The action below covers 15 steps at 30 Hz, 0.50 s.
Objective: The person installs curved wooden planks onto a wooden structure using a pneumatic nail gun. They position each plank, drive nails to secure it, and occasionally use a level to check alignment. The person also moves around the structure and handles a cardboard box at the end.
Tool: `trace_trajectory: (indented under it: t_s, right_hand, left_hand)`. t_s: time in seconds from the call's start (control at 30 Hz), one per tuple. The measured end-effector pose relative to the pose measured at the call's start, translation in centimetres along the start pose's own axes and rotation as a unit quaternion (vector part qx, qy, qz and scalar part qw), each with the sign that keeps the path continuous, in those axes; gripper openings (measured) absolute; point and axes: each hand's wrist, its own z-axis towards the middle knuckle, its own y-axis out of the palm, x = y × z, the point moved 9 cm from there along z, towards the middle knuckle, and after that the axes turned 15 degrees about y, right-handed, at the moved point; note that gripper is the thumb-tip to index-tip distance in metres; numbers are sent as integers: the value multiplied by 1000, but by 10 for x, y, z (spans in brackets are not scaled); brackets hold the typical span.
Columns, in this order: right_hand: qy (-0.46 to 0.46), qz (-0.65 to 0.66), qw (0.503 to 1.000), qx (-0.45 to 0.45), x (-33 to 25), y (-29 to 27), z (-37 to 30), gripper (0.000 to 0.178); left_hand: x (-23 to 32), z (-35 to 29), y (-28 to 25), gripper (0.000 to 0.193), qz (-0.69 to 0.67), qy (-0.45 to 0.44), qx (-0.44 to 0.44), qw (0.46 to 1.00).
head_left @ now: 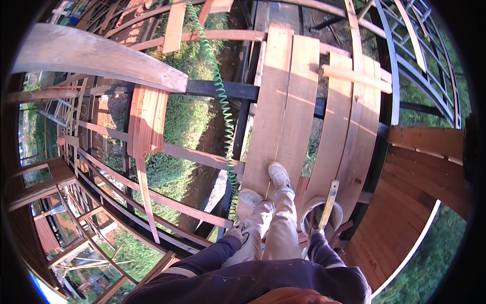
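Observation:
My left hand (236, 233), in a pale glove, is beside my left thigh. Its fingers look curled, and a small dark loop shows at them; I cannot make out what that is. My right hand (317, 231) is low at the near rim of a round white bucket (306, 219). From that hand a flat yellow bar (329, 202), like a short spirit level, points up and away across the bucket's mouth. The hand looks closed on the bar's lower end. The bucket's contents are mostly in shadow.
My shoes (279, 177) stand on long wooden planks (298, 101) with gaps between them. A green coiled hose (221, 96) runs down their left side. Open beams (202, 156) over grass and a ditch lie left. A board panel (400, 207) slopes at right.

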Motion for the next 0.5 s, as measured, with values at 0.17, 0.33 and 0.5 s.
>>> trace_trajectory:
  t_s: [0.17,0.33,0.5]
  right_hand:
    - [-134,-111,972,-156,-2,-52,-66,44]
    - [-144,-67,975,-158,-124,-177,-99,41]
    - [-212,-47,966,-143,-268,-263,-88,38]
  left_hand:
    - [3,-69,-56,50,-104,40,10,994]
    - [-40,-79,-162,35,-148,124,155,969]
    - [-85,-104,-261,34,-204,-60,260,942]
